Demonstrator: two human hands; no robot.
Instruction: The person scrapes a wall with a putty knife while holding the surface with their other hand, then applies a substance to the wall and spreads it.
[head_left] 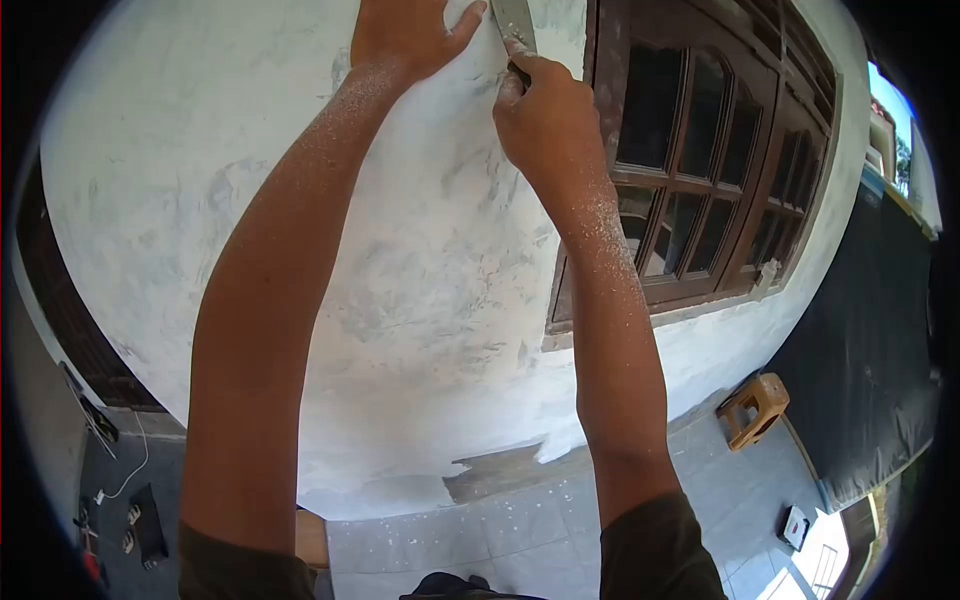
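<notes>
Nearest: two bare forearms rise from dark sleeves at 5 and 7 o'clock, both with pale specks, densest near the right wrist.

Right hand (548, 105), just past 12 o'clock: fingers clamped on the dark handle of a scraper (514, 24), index finger laid along the base of the blade. Scraper stands in front of the wall (430, 270), blade pointing up, its tip cut by the top edge; blade contact with the wall cannot be told. Left hand (410, 35), toward 12 o'clock, just left of the scraper: thumb apart from the palm, other fingers cut off by the frame, so their state cannot be told.

Wall: whitish, with grey smudges; a bare grey-brown patch (500, 472) at its foot, 6 o'clock. Brown-framed window (690, 180) at 1 to 2 o'clock, panes dark.

Below, grey floor tiles (470, 535) carry white specks. Tan stool (757, 408) at 4 o'clock, near the wall's foot. White cable (138, 465) at 8 o'clock. Black sheet (860, 340) at 3 o'clock.

Farthest: strip of bright sky and part of a building (882, 138), 2 o'clock.
</notes>
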